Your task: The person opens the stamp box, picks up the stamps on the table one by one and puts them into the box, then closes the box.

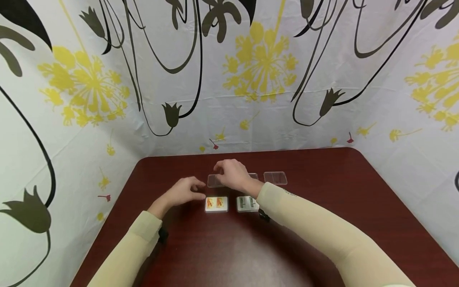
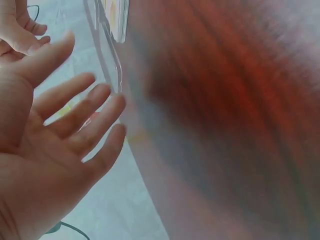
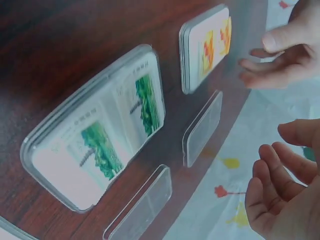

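My left hand (image 1: 182,192), fingers spread and relaxed, hovers just left of a card case with orange pictures (image 1: 216,204). Nothing lies in its palm, as the left wrist view shows. My right hand (image 1: 232,174) hangs above the back row with loosely bent fingers and holds nothing. Below it is a flat clear plastic case (image 1: 214,181); the hand and wrist partly cover a second clear case (image 1: 254,176). Under the right forearm sits a card case with green pictures (image 3: 97,142), its right end hidden in the head view. Both picture cases look like several thin layers stacked.
A third clear case (image 1: 275,178) lies at the right end of the back row. Everything rests on a dark red-brown table (image 1: 222,247). A white cloth with flower prints (image 1: 279,131) hangs behind the table and along its sides.
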`<state>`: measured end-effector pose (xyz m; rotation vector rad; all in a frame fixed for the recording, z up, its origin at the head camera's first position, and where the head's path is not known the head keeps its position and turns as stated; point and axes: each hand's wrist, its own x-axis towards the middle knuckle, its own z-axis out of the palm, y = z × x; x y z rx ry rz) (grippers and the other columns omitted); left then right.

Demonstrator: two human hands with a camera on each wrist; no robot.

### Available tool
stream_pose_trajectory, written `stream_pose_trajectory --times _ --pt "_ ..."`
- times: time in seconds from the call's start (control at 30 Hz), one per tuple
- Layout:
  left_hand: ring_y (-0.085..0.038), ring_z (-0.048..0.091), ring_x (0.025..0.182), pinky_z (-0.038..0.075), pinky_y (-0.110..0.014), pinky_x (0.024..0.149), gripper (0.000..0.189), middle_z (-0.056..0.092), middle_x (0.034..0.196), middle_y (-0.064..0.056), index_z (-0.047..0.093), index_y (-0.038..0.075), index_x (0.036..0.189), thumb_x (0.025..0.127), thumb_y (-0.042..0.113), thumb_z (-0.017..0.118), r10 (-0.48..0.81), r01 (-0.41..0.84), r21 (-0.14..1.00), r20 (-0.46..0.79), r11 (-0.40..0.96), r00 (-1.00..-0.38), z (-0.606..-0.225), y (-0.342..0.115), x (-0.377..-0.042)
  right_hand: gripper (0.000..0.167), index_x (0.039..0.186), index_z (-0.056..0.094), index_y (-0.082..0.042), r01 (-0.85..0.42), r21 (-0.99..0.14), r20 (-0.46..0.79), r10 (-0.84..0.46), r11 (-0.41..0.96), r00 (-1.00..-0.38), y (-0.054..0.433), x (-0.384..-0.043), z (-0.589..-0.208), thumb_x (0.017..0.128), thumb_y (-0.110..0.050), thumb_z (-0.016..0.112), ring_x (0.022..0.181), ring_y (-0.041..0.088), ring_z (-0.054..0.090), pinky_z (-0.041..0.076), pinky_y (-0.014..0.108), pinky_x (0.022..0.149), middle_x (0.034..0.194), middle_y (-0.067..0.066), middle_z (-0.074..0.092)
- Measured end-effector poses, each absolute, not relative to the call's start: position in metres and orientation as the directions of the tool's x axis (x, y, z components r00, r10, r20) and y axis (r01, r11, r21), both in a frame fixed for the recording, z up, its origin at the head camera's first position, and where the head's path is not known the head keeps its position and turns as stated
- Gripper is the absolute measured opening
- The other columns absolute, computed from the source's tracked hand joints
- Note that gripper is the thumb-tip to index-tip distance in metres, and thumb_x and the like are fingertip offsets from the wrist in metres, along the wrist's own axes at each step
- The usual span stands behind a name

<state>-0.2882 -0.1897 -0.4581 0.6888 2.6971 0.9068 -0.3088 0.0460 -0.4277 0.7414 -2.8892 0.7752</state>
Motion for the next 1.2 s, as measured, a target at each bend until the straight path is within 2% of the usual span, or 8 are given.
stream_pose_trajectory --times 0.1,0.2,0.37,0.5,0.6,0.77,0.93,1.2 --pt "-0.027 0.062 0.111 0.051 -0.047 0.091 0.046 0.066 0.123 -0.008 0.066 0.006 0.131 0.090 0.025 0.078 0.449 0.360 0.596 0.001 0.717 -0.894 -0.454 -0.186 -0.297 0.026 0.118 0.073 -0.016 -0.439 -0.473 0.163 -0.414 0.764 -0.896 0.048 -0.316 -0.429 0.093 -0.022 0.068 0.069 0.008 0.061 0.051 0.032 0.064 0.093 -0.005 0.070" --pt "-0.027 0.059 0.120 0.048 -0.049 0.097 0.051 0.063 0.131 -0.008 0.062 0.007 0.136 0.091 0.027 0.076 0.424 0.365 0.570 0.032 0.736 -0.905 -0.453 -0.180 -0.305 0.032 0.125 0.070 -0.013 -0.418 -0.483 0.136 -0.406 0.769 -0.904 0.051 -0.324 -0.434 0.095 -0.022 0.068 0.067 0.011 0.062 0.051 0.035 0.068 0.106 0.001 0.071" --pt "-0.028 0.053 0.127 0.044 -0.051 0.101 0.060 0.056 0.139 -0.009 0.057 0.009 0.143 0.091 0.033 0.077 0.418 0.377 0.517 0.040 0.769 -0.907 -0.454 -0.168 -0.316 0.044 0.137 0.063 -0.009 -0.433 -0.447 0.090 -0.442 0.783 -0.893 0.058 -0.334 -0.444 0.096 -0.024 0.069 0.077 0.018 0.065 0.051 0.039 0.079 0.129 0.010 0.064" --pt "-0.031 0.049 0.129 0.042 -0.055 0.102 0.067 0.050 0.142 -0.011 0.053 0.012 0.147 0.090 0.038 0.077 0.417 0.375 0.462 0.012 0.804 -0.909 -0.456 -0.163 -0.322 0.052 0.141 0.059 -0.009 -0.453 -0.417 0.057 -0.475 0.788 -0.878 0.064 -0.339 -0.451 0.095 -0.028 0.071 0.093 0.026 0.064 0.050 0.042 0.087 0.131 0.015 0.060" --pt "-0.033 0.042 0.134 0.037 -0.061 0.104 0.070 0.045 0.147 -0.014 0.051 0.015 0.149 0.089 0.042 0.076 0.409 0.364 0.418 -0.022 0.832 -0.912 -0.458 -0.163 -0.326 0.059 0.144 0.056 -0.011 -0.461 -0.373 0.023 -0.489 0.805 -0.872 0.068 -0.341 -0.455 0.093 -0.036 0.073 0.117 0.031 0.055 0.045 0.045 0.098 0.132 0.014 0.058" --pt "-0.037 0.028 0.144 0.030 -0.069 0.104 0.075 0.035 0.156 -0.019 0.047 0.019 0.152 0.089 0.049 0.075 0.401 0.340 0.363 -0.104 0.867 -0.910 -0.464 -0.164 -0.334 0.072 0.148 0.052 -0.017 -0.472 -0.249 -0.055 -0.499 0.846 -0.865 0.074 -0.342 -0.461 0.089 -0.053 0.072 0.137 0.038 0.040 0.025 0.054 0.114 0.145 0.013 0.050" --pt "-0.038 0.023 0.145 0.029 -0.071 0.103 0.077 0.031 0.158 -0.018 0.045 0.024 0.153 0.088 0.053 0.074 0.390 0.322 0.331 -0.164 0.887 -0.906 -0.475 -0.164 -0.339 0.073 0.146 0.056 -0.024 -0.458 -0.181 -0.084 -0.478 0.870 -0.875 0.076 -0.342 -0.467 0.084 -0.061 0.073 0.141 0.041 0.032 0.012 0.063 0.116 0.152 0.012 0.043" --pt "-0.037 0.032 0.142 0.032 -0.067 0.103 0.063 0.039 0.153 -0.014 0.057 0.022 0.143 0.088 0.046 0.076 0.384 0.330 0.325 -0.120 0.886 -0.915 -0.480 -0.163 -0.336 0.064 0.138 0.063 -0.026 -0.447 -0.216 -0.044 -0.465 0.868 -0.884 0.077 -0.339 -0.471 0.084 -0.058 0.076 0.140 0.041 0.034 0.017 0.065 0.113 0.148 0.011 0.047"
